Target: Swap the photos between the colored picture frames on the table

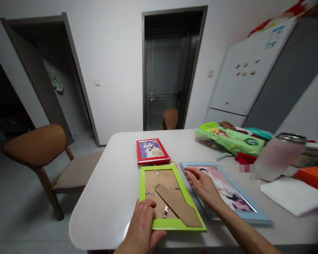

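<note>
The left hand curls round a near corner of the green frame, back-up just past that grip, and the half-bent right hand, whose hold I can't tell, is at the blue frame, so one hard push might scratch both frames.

A wooden chair stands lower left, a white refrigerator upper right, a green packet and pinkish bottle centre right.

blue photo frame partly hidden behind right hand, one corner pixelated
</note>
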`<state>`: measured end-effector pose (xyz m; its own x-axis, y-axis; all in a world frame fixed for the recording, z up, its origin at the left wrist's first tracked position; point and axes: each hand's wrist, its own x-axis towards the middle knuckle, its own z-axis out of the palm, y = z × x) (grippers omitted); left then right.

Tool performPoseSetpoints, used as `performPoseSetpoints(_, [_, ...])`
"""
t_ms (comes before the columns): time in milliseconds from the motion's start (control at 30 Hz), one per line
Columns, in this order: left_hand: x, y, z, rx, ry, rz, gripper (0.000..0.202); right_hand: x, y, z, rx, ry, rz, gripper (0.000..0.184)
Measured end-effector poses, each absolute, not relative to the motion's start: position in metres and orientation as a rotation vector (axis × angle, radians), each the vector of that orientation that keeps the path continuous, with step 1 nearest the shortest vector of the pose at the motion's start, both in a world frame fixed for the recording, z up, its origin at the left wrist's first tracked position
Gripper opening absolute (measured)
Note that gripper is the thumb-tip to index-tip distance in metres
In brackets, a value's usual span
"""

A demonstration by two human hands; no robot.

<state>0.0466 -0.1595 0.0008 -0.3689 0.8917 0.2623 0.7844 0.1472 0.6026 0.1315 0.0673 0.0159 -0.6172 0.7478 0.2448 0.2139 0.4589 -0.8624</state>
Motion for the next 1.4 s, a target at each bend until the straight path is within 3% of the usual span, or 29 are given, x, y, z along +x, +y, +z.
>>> performPoseSetpoints(133, [0.050, -0.161, 0.011, 1.514, 2.087, 1.417, 0.015, 0.154, 0.038, 0.006, -0.813, -1.602, 1.642, 0.035])
performPoseSetpoints(267, [0.076, -0.147, 0.013, 1.279, 1.745, 1.799, 0.027, 0.144, -0.012, 0.002, -0.603, -1.335, 2.213, 0.033])
performPoseSetpoints(367, [0.096, -0.131, 0.019, 1.135, 1.467, 1.889, 0.034, 0.138, -0.026, 0.007, -0.571, -1.037, 2.319, 0.026])
performPoseSetpoints(467, [0.107, -0.114, 0.036, 1.069, 1.333, 1.877, 0.033, 0.147, -0.006, 0.012, -0.581, -1.010, 2.135, 0.025])
performPoseSetpoints(600, [0.107, -0.090, 0.062, 0.982, 1.202, 1.927, 0.055, 0.181, 0.052, 0.021, -0.719, -1.245, 1.859, 0.036])
performPoseSetpoints(667, [0.107, -0.077, 0.065, 0.927, 1.183, 1.890, 0.057, 0.200, 0.085, 0.027, -0.842, -1.390, 1.747, 0.038])
performPoseSetpoints(1000, [0.114, 0.003, 0.001, 0.937, 1.496, 1.678, 0.044, 0.230, 0.181, 0.022, -1.268, -1.947, 1.124, 0.027])
performPoseSetpoints(1300, [0.083, 0.003, -0.012, 0.896, 1.713, 1.554, 0.048, 0.210, 0.163, 0.016, -1.282, -2.184, 0.662, 0.029])
performPoseSetpoints(1400, [0.053, -0.004, -0.012, 0.688, 1.719, 1.690, 0.037, 0.171, 0.132, 0.024, -1.104, -2.290, 0.500, 0.033])
